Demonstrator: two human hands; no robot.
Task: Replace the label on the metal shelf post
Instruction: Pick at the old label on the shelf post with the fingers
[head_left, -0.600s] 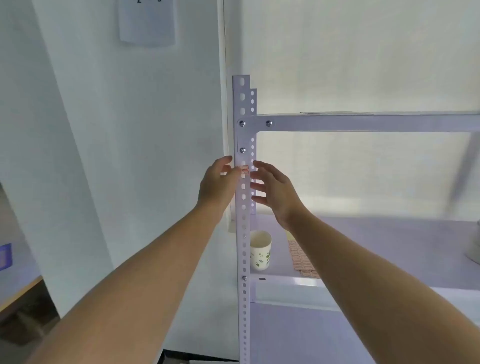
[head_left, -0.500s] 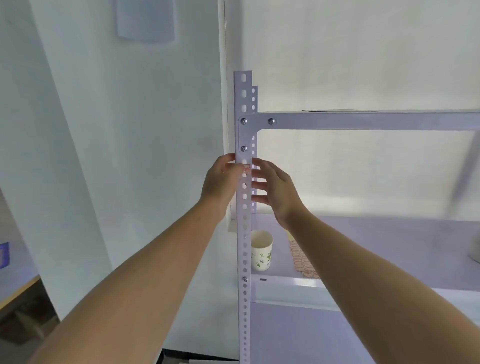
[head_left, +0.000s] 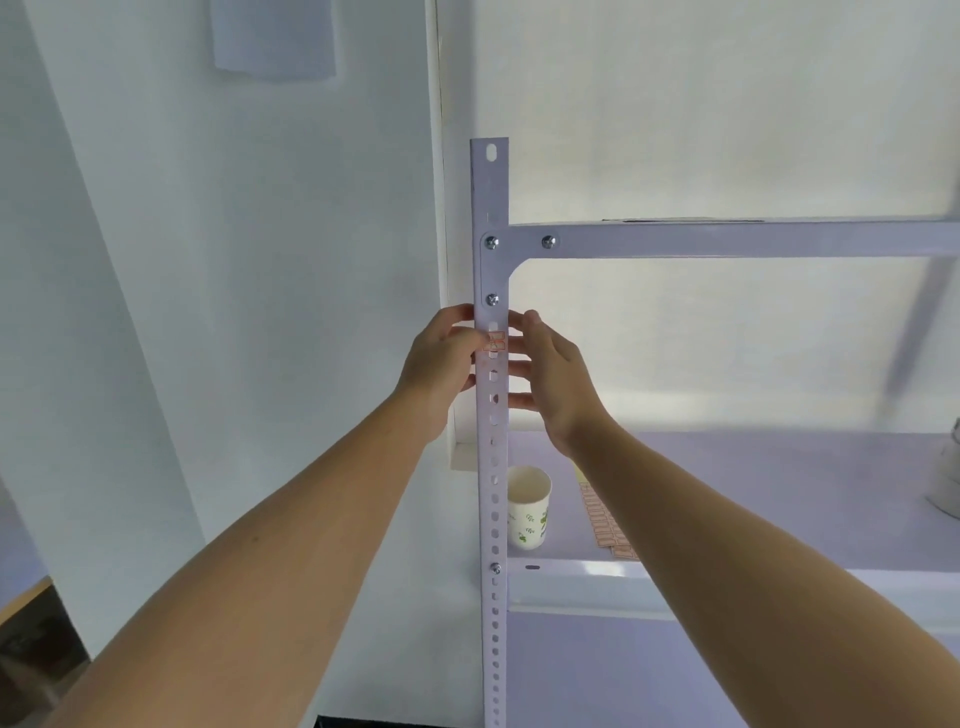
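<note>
A white perforated metal shelf post (head_left: 491, 467) runs upright through the middle of the view. A small label with red-orange lines (head_left: 495, 343) sits on its front face, just below the corner bracket. My left hand (head_left: 441, 364) is at the post's left side, its thumb and fingertip pinching the label's left edge. My right hand (head_left: 553, 379) is behind and to the right of the post with fingers spread, the fingertips touching the post's right edge beside the label.
A paper cup with a green print (head_left: 529, 506) stands on the white shelf (head_left: 779, 467) beside the post. A sheet of orange labels (head_left: 605, 525) lies next to it. A white object (head_left: 948, 483) sits at the shelf's far right. Wall at left.
Both hands stay at the label, with the left thumb pressed closer onto it. The view has shifted slightly, so the post's side flange is now hidden.
</note>
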